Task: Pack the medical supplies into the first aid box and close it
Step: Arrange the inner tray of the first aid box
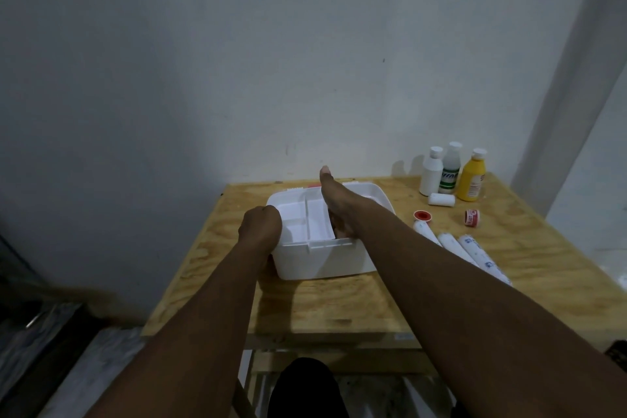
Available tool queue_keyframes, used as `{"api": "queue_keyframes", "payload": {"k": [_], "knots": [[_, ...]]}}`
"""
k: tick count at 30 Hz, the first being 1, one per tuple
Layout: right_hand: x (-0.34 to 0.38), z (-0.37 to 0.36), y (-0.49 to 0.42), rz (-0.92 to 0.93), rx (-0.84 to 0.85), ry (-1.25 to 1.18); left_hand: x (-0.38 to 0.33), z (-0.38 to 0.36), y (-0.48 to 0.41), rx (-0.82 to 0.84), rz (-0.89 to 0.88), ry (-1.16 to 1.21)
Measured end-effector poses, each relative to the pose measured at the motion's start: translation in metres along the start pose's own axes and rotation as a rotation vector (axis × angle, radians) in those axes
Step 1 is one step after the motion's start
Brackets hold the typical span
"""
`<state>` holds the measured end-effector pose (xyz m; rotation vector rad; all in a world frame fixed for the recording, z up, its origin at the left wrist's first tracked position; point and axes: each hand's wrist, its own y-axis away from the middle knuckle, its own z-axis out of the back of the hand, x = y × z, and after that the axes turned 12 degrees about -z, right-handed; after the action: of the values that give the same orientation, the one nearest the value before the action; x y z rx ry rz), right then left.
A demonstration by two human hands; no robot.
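Note:
The white first aid box [322,260] stands open on the wooden table [339,302], and a white divided inner tray [305,224] sits in its top. My left hand [259,227] is curled over the box's left rim. My right hand [334,200] reaches into the box at the tray's right edge, fingers down along that edge and thumb pointing up. Its fingertips are hidden inside. To the right of the box lie three wrapped bandage rolls [475,253], a red-cored tape roll [421,215], another tape roll [472,217] and a small white roll [441,199].
At the table's back right corner stand a white bottle [431,175], a clear bottle with a green label [449,171] and a yellow bottle [471,178]. A grey wall rises directly behind the table. My dark-clothed knee [305,387] shows below the table's front edge.

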<state>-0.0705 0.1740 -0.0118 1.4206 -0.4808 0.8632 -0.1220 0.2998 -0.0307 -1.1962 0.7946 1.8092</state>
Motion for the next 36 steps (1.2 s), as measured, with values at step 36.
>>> {"api": "queue_keyframes", "payload": {"k": [36], "knots": [[0.001,0.05,0.023,0.191,-0.11,0.262,-0.012,-0.016,0.011,0.006,-0.002,0.024]]}}
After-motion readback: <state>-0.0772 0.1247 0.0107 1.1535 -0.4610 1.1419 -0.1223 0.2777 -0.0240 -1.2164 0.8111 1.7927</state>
